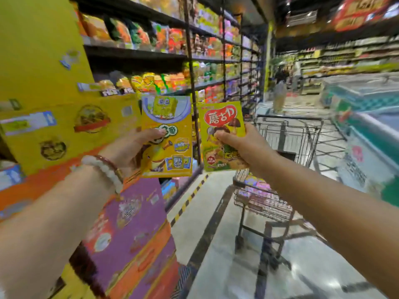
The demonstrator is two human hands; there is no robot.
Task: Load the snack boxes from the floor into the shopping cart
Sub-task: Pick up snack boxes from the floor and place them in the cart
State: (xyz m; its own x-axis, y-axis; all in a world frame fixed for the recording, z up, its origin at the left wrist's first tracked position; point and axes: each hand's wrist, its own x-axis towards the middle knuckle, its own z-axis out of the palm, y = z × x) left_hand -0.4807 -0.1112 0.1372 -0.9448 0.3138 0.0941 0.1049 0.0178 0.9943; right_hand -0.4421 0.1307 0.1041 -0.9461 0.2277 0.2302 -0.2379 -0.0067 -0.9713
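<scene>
The person holds two snack boxes up at chest height in a supermarket aisle, one in each hand. The left hand [131, 147] grips the yellow cartoon-character box [167, 137] by its left edge, thumb across the printed front and fingers behind it; the right hand [239, 145] pinches the yellow-green mushroom-biscuit box [218, 126] low on its front face, thumb on the print and the rest of the fingers hidden behind. Both boxes stand upright and close beside each other without clearly touching, above the aisle floor and just left of the wire shopping cart [287, 134], whose basket already shows some colourful packets through its mesh. They look like thin, flat cardboard cartons, probably light and stiff enough to be carried one-handed, though glossy print may make them slippery, and hard squeezing could dent the faces. Holding them by an edge, as here, seems sound. Stacked cartons [129, 223] line the shelving at left.
</scene>
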